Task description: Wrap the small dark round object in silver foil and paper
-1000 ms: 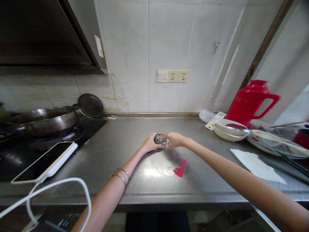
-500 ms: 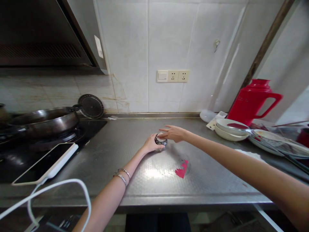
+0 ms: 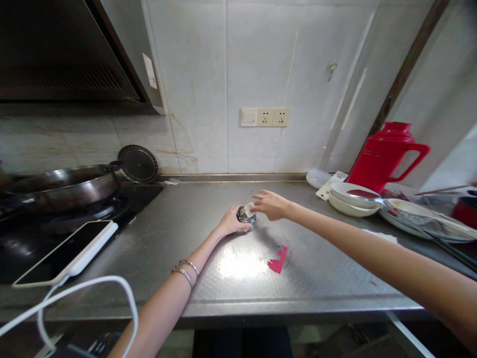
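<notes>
Seemingly the work is partway done. From the head camera, the left hand (image 3: 231,224) is closed round a small shiny silvery cup (image 3: 245,216), which stands on the textured steel counter (image 3: 208,238) near its middle, well back from the front edge. The right hand (image 3: 273,205) reaches in from the right. Its thumb and forefinger are pinched on what looks like a small white scrap (image 3: 249,206) at the cup's mouth, and its other fingers are spread loose. Whether that scrap sits inside the cup or only at its rim cannot be told, nor what else the cup holds. A torn red scrap (image 3: 278,260) lies on the counter nearer the person, apart from both hands. It looks like a piece already taken off, with the white one not yet free.

To the right, 2 stacked white bowls (image 3: 352,201) show a dark red remnant in the top one, beside a red plastic jug (image 3: 385,151) and used plates (image 3: 413,214). To the left, a dark metal wok (image 3: 63,184) sits on the stove, its inside hidden, with a white-edged tablet (image 3: 67,251) just in front.
</notes>
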The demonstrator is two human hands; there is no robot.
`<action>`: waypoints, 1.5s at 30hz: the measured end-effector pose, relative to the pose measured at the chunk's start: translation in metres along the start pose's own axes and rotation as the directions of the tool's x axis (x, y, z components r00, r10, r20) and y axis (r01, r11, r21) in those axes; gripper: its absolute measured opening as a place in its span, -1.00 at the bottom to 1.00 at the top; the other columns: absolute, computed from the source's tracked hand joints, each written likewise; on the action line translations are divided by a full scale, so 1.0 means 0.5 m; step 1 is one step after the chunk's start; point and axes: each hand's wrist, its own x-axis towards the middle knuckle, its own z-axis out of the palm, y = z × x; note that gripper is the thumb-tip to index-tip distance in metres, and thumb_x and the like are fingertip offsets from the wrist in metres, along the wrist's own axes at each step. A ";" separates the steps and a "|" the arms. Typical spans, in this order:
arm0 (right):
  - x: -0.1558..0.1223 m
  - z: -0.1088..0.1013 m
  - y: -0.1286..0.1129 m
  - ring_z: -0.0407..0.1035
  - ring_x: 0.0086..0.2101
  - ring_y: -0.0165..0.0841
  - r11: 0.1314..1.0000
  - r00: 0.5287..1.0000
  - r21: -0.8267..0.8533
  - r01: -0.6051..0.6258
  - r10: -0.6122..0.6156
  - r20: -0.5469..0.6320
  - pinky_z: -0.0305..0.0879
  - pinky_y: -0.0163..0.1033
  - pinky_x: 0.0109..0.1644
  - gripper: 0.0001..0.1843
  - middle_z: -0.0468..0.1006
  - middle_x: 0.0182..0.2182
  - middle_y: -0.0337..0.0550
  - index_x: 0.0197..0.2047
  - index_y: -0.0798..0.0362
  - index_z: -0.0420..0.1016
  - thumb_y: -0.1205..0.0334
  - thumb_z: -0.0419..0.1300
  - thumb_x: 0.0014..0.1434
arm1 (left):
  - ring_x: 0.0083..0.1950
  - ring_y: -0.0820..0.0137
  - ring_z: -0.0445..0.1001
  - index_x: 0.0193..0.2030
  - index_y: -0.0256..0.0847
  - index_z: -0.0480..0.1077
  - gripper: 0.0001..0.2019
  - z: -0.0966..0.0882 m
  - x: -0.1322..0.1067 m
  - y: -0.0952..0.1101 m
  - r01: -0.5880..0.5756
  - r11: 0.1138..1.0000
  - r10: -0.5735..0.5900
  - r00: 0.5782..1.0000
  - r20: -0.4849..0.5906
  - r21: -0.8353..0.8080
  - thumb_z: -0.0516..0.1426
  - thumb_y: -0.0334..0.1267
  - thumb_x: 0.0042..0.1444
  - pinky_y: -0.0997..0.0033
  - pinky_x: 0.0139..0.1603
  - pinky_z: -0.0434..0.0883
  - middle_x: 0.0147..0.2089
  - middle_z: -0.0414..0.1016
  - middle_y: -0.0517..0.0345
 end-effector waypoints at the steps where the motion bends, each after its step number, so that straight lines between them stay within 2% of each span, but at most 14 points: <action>1: 0.000 -0.006 -0.007 0.24 0.00 -0.17 1.000 1.000 0.015 0.005 -0.005 0.010 0.10 -0.12 0.02 -0.63 0.55 -0.21 -0.05 -0.05 0.00 0.48 0.39 0.15 0.04 | -0.03 0.18 0.43 -0.01 -0.24 0.37 -0.33 0.000 0.000 -0.001 0.000 1.000 0.000 1.000 -0.001 0.001 0.37 -0.11 -0.33 0.22 0.02 0.36 -0.05 0.46 0.00; 4: 0.004 -0.016 -0.029 0.25 -0.08 -0.18 1.000 1.000 0.017 -0.021 0.021 -0.015 0.14 -0.19 -0.14 -0.79 0.47 -0.16 0.04 -0.21 0.10 0.52 0.35 0.13 0.07 | -0.03 0.19 0.44 -0.02 -0.26 0.36 -0.34 0.002 0.001 -0.002 -0.007 1.000 0.007 1.000 0.005 0.009 0.38 -0.11 -0.32 0.23 0.02 0.36 -0.05 0.46 -0.01; 6: 0.007 -0.019 -0.044 0.23 -0.09 -0.16 0.997 0.996 0.008 -0.072 0.072 -0.051 0.14 -0.20 -0.19 -0.81 0.42 -0.13 0.11 -0.26 0.15 0.52 0.33 0.11 0.08 | -0.04 0.19 0.44 -0.04 -0.27 0.38 -0.37 0.003 0.002 -0.003 -0.009 1.000 0.009 1.000 0.006 0.016 0.37 -0.11 -0.32 0.23 0.01 0.36 -0.06 0.47 -0.02; 11: 0.018 -0.025 -0.071 0.21 -0.09 -0.14 0.998 0.995 0.010 -0.067 0.067 -0.079 0.15 -0.17 -0.15 -0.81 0.43 -0.13 0.14 -0.33 0.18 0.52 0.28 0.12 0.07 | -0.06 0.21 0.43 -0.06 -0.24 0.39 -0.42 0.007 0.005 -0.008 -0.053 0.999 0.053 0.999 0.001 0.002 0.36 -0.12 -0.29 0.25 -0.02 0.36 -0.09 0.49 0.01; 15: 0.038 -0.028 -0.077 0.28 -0.10 -0.13 0.995 0.998 0.086 -0.056 0.056 0.005 0.17 -0.16 -0.09 -0.82 0.52 -0.27 0.10 -0.34 0.17 0.52 0.26 0.14 0.05 | -0.06 0.23 0.42 -0.04 -0.24 0.37 -0.39 0.007 0.006 -0.014 -0.069 0.998 0.069 0.998 0.003 0.011 0.35 -0.08 -0.29 0.26 -0.03 0.35 -0.08 0.47 0.03; 19: 0.057 -0.027 -0.088 0.42 -0.26 -0.19 0.953 0.981 0.248 -0.172 0.143 0.129 0.21 -0.22 -0.22 -0.78 0.57 -0.28 0.10 -0.28 0.17 0.52 0.30 0.11 0.03 | -0.08 0.21 0.41 -0.09 -0.27 0.38 -0.42 0.006 0.007 -0.016 -0.062 0.997 0.062 0.998 0.007 0.039 0.35 -0.08 -0.28 0.27 -0.07 0.36 -0.11 0.47 0.00; 24: 0.080 -0.028 -0.103 0.47 -0.27 -0.23 0.744 0.920 0.543 -0.390 0.334 0.204 0.19 -0.32 -0.32 -0.76 0.59 -0.23 0.06 -0.26 0.14 0.53 0.32 0.12 -0.02 | -0.07 0.20 0.42 -0.12 -0.24 0.39 -0.51 0.007 0.010 -0.016 -0.077 0.996 0.077 0.997 0.009 0.040 0.33 -0.16 -0.24 0.27 -0.05 0.36 -0.11 0.47 0.01; 28: 0.101 -0.029 -0.108 0.46 -0.36 -0.28 0.621 0.854 0.596 -0.510 0.446 0.267 0.14 -0.36 -0.43 -0.77 0.60 -0.34 0.00 -0.34 0.15 0.55 0.29 0.09 0.00 | -0.07 0.18 0.42 -0.13 -0.25 0.40 -0.49 0.007 0.009 -0.012 -0.065 0.996 0.064 0.998 0.025 0.065 0.34 -0.14 -0.28 0.25 -0.05 0.36 -0.12 0.47 0.01; 31: 0.116 -0.028 -0.112 0.44 -0.41 -0.34 0.508 0.791 0.629 -0.589 0.521 0.320 0.09 -0.40 -0.51 -0.72 0.59 -0.38 -0.03 -0.30 0.17 0.55 0.30 0.03 0.05 | -0.09 0.21 0.42 -0.17 -0.23 0.42 -0.52 0.006 0.007 -0.005 -0.032 0.995 0.030 0.999 0.022 0.090 0.34 -0.12 -0.28 0.26 -0.06 0.36 -0.14 0.47 0.05; 34: 0.132 -0.025 -0.117 0.43 -0.43 -0.37 0.417 0.735 0.647 -0.639 0.581 0.351 0.10 -0.42 -0.52 -0.69 0.59 -0.39 -0.03 -0.26 0.20 0.55 0.33 -0.01 0.08 | -0.07 0.21 0.41 -0.16 -0.21 0.43 -0.55 0.005 0.006 0.000 -0.038 0.994 0.035 0.999 0.032 0.101 0.34 -0.17 -0.26 0.27 -0.02 0.35 -0.13 0.48 0.05; 36: 0.138 -0.023 -0.119 0.42 -0.45 -0.37 0.384 0.713 0.652 -0.654 0.600 0.362 0.12 -0.41 -0.52 -0.69 0.58 -0.42 -0.04 -0.29 0.22 0.56 0.35 0.00 0.06 | -0.06 0.21 0.41 -0.16 -0.22 0.43 -0.56 0.005 0.006 -0.001 -0.046 0.995 0.043 0.998 0.037 0.093 0.33 -0.16 -0.24 0.27 -0.03 0.35 -0.13 0.48 0.04; 38: 0.138 -0.022 -0.121 0.41 -0.47 -0.37 0.375 0.703 0.651 -0.660 0.614 0.358 0.11 -0.40 -0.52 -0.69 0.57 -0.45 -0.04 -0.31 0.22 0.57 0.35 0.00 0.06 | -0.07 0.21 0.42 -0.16 -0.24 0.43 -0.54 0.005 0.007 -0.004 -0.040 0.996 0.038 0.999 0.027 0.073 0.33 -0.15 -0.25 0.27 -0.05 0.36 -0.14 0.48 0.04; 41: 0.123 -0.019 -0.127 0.42 -0.45 -0.36 0.410 0.711 0.643 -0.647 0.629 0.315 0.07 -0.38 -0.51 -0.69 0.57 -0.44 -0.02 -0.31 0.19 0.56 0.33 -0.01 0.09 | -0.08 0.22 0.43 -0.13 -0.24 0.41 -0.50 0.006 0.007 -0.010 -0.027 0.999 0.026 0.999 0.019 0.047 0.35 -0.19 -0.30 0.30 -0.06 0.37 -0.12 0.47 0.04; 45: 0.089 -0.012 -0.124 0.43 -0.41 -0.34 0.524 0.777 0.620 -0.585 0.581 0.242 0.10 -0.36 -0.44 -0.76 0.58 -0.42 -0.01 -0.37 0.16 0.55 0.34 0.05 0.05 | -0.09 0.22 0.43 -0.10 -0.24 0.38 -0.44 0.007 0.008 -0.015 -0.018 0.998 0.017 1.000 0.006 0.063 0.35 -0.17 -0.31 0.30 -0.09 0.37 -0.12 0.47 0.04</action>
